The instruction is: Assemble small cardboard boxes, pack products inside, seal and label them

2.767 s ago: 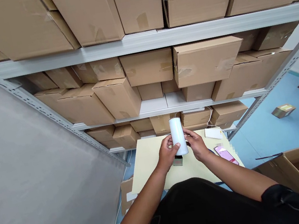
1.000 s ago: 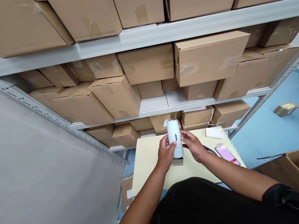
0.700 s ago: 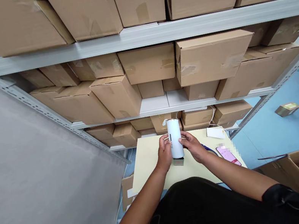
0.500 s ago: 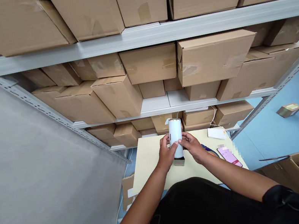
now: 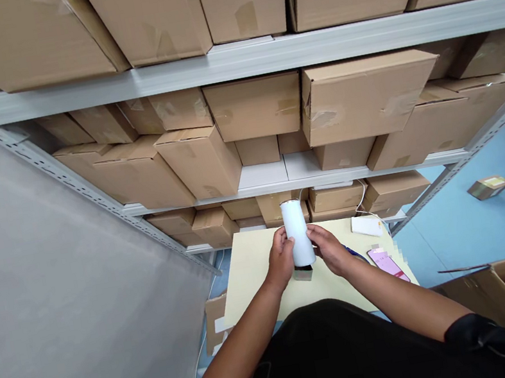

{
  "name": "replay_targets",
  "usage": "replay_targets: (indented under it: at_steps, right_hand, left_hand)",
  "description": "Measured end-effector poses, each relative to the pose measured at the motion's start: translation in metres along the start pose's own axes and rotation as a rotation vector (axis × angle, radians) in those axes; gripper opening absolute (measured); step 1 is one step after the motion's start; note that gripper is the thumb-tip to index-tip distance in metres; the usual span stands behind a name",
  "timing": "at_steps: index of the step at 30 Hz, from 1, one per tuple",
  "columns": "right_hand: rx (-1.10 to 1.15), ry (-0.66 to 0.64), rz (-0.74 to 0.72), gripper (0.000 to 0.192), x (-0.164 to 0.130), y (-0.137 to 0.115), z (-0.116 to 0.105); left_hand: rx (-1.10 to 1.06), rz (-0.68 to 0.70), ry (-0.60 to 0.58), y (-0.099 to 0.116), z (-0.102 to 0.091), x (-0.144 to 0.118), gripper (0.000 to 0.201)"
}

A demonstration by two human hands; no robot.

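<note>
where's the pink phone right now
The pink phone lies on the right part of the pale yellow table, just right of the right hand and nearer the person than the white box.

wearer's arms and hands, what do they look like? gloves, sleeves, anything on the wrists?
Both hands bare: left hand and right hand show no gloves, and no rings, watch or bands can be made out. Forearms are uncovered. Short black sleeves end near the elbows, matching a black top.
</note>
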State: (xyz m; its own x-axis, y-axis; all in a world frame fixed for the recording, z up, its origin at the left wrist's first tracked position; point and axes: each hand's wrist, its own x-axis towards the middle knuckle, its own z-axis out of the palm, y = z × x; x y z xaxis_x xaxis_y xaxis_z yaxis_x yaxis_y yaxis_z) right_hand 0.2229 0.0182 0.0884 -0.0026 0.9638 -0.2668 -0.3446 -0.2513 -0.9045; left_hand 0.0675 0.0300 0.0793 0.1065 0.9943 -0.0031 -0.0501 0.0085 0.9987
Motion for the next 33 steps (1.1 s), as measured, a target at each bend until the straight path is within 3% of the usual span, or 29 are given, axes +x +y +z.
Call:
replay_targets:
  at_steps: [4,8,17,22,27,33]
  right_hand:
    - [0.006,-0.006,-0.054,0.047,-0.0026,0.0006,0.0031]
    - [0.005,0.038,-0.086,0.041,-0.0033,-0.0032,0.0020]
    - [-0.001,0.007,-0.018,0.041,-0.0007,-0.0027,0.0028]
    - [-0.017,0.025,-0.074,0.042,0.0001,0.0004,0.0018]
    - [-0.020,0.067,-0.114,0.037,0.0033,-0.0016,-0.0008]
    - [-0.040,0.079,-0.072,0.039,0.0049,-0.0079,0.0007]
  left_hand:
    - [0.104,0.052,0.034,0.0033,-0.0014,0.0024,0.044]
    - [-0.010,0.020,-0.017,0.0078,-0.0025,0.0039,0.058]
    - [-0.004,-0.051,0.041,0.0075,-0.0004,0.0036,0.034]
    - [0.121,0.058,0.030,0.0075,0.0001,0.0044,0.043]
    - [-0.011,0.024,-0.017,0.0054,0.0019,0.0055,0.060]
    - [-0.090,-0.019,-0.035,0.0016,0.0019,0.0065,0.042]
